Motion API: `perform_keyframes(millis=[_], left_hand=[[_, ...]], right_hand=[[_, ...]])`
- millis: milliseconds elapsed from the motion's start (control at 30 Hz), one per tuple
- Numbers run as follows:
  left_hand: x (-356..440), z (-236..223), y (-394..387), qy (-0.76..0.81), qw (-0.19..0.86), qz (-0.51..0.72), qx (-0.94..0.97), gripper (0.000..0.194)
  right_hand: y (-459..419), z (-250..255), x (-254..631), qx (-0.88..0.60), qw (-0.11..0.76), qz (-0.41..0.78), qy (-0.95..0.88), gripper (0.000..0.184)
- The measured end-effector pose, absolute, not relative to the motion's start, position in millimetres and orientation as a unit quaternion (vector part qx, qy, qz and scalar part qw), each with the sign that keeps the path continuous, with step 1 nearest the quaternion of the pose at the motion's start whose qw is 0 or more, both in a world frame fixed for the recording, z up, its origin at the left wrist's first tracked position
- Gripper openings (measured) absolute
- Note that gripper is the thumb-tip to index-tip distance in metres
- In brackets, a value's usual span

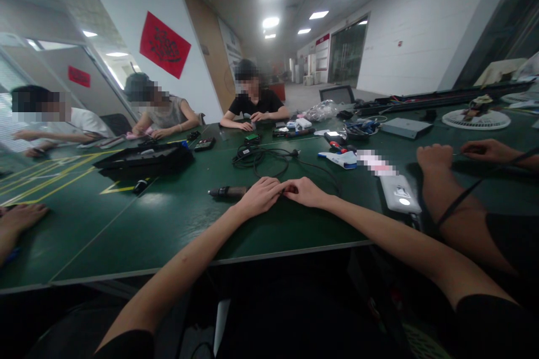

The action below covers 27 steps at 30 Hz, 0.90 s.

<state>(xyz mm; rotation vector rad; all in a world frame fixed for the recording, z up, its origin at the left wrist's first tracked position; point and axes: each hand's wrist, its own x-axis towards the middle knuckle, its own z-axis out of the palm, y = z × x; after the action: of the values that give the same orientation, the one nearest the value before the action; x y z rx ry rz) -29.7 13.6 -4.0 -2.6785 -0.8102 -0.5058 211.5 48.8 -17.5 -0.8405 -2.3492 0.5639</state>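
Observation:
A slim, corded power tool (227, 192) with a black tapered nose lies on the green table, its tip pointing left. My left hand (261, 197) is wrapped over its rear part, palm down. Close against it, my right hand (305, 192) pinches at the tool's back end, where the fingers of both hands meet. What exactly the right fingertips hold is hidden. Behind my hands, a black power cord (263, 160) lies in loose loops, with its plug (296, 152) on the table.
A black tray (145, 161) stands to the left. Red-handled pliers (343, 147), a blue-and-white packet (339, 159) and a white power bank (398, 193) lie to the right. Other people sit around the table; a neighbour's hand (435, 157) is at the right.

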Motion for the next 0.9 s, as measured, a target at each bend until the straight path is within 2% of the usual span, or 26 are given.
perform_keyframes(millis=[200,400,900], left_hand=[[-28.4,-3.2,14.2,-0.304,0.171,-0.170,-0.922,0.056],[-30.0,-2.7,12.0,-0.291,0.126,-0.176,-0.932,0.058],[-30.9,-5.0,12.1,-0.319,0.119,-0.210,-0.917,0.057]], right_hand=[[48.2,-16.4,211.6,-0.315,0.283,0.208,-0.882,0.010],[47.1,-15.0,212.3,-0.308,0.286,0.209,-0.883,0.015],[46.5,-13.7,212.7,-0.308,0.281,0.209,-0.885,0.012]])
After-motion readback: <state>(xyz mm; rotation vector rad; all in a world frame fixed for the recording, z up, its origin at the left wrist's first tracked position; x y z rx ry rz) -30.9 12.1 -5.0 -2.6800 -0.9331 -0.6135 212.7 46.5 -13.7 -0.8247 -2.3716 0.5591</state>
